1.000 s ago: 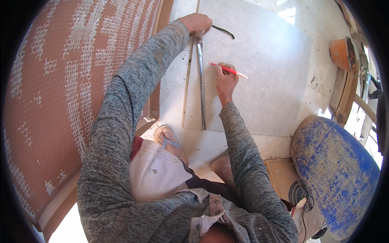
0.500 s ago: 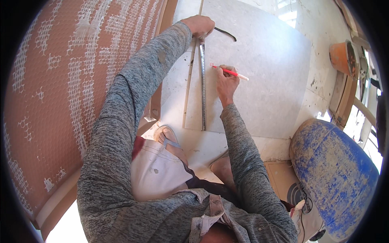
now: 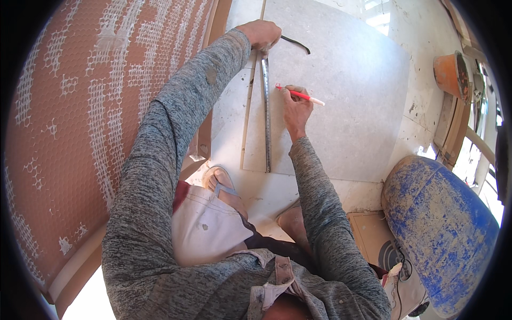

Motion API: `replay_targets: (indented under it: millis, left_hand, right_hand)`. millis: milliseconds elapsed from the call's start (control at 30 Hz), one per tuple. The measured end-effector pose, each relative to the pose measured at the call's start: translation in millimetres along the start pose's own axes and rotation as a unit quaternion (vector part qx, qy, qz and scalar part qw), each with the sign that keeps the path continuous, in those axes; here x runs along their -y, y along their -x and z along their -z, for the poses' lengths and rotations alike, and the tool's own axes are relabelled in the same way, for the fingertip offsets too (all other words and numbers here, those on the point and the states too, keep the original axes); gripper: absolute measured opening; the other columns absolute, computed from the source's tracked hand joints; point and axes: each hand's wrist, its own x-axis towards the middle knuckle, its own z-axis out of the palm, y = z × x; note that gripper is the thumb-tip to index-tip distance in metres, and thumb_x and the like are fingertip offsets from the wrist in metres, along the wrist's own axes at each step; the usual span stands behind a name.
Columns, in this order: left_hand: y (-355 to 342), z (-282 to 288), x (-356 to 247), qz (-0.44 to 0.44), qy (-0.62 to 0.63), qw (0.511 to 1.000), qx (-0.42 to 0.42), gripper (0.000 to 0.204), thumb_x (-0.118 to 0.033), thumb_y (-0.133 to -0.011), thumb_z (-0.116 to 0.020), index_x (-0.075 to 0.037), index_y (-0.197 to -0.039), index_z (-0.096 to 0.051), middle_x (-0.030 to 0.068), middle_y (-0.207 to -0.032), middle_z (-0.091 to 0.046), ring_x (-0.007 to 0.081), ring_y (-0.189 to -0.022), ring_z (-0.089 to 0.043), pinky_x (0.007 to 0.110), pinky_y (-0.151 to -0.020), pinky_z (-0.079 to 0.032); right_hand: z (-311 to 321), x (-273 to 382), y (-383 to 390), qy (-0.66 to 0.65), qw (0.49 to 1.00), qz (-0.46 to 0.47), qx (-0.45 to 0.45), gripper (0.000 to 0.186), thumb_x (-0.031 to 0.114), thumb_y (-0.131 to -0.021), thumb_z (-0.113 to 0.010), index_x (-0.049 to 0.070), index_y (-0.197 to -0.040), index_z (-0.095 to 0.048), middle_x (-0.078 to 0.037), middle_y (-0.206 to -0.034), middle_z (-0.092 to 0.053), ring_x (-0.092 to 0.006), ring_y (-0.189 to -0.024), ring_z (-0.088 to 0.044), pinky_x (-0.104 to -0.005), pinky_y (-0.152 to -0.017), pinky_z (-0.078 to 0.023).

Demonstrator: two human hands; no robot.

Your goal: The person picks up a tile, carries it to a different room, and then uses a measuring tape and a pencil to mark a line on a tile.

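A large grey tile [image 3: 341, 117] lies flat on the floor in front of me. Along its left side stretches the metal blade of a tape measure [image 3: 267, 122]. My left hand [image 3: 261, 35] is closed at the blade's far end; the tape's case is hidden in it, and a black strap [image 3: 296, 44] sticks out to the right. My right hand [image 3: 297, 112] pinches a red pen with a white end [image 3: 301, 96], its tip low over the tile, right of the blade. By that tip a small red mark [image 3: 278, 86] shows on the surface.
A brown panel with white mesh patches [image 3: 101, 96] stands along my left. To the right are an orange bucket [image 3: 449, 77] and a blue, dirt-crusted drum [image 3: 437, 224]. My sandalled foot [image 3: 224, 186] is close to the tile's near left corner.
My right hand and the pen have shifted very slightly left near the red mark. The left hand and tape blade hold nearly the same place.
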Motion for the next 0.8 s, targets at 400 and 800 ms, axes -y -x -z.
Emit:
replay_targets:
  millis: [400,800]
  left_hand:
    - [1,-5,10,0.015,0.063,0.998,0.008,0.022,-0.007,-0.066,-0.084,0.001,-0.081,-0.069,0.0152,-0.081,-0.070,0.0271,-0.076,-0.069,0.037,-0.066,-0.054]
    - [35,4,1,0.078,0.169,0.974,0.129,0.025,-0.002,-0.070,-0.083,0.002,-0.084,-0.063,0.0112,-0.072,-0.067,0.0190,-0.064,-0.063,0.033,-0.054,-0.049]
  right_hand:
    - [0,3,-5,-0.040,0.999,-0.012,0.001,0.013,0.003,-0.086,-0.069,-0.003,-0.097,-0.065,-0.009,-0.092,-0.070,-0.0132,-0.084,-0.067,-0.0251,-0.078,-0.054]
    - [1,2,-5,0.006,1.000,-0.012,0.004,0.012,0.006,-0.085,-0.070,-0.001,-0.094,-0.067,-0.008,-0.090,-0.070,-0.0124,-0.081,-0.066,-0.0257,-0.076,-0.053]
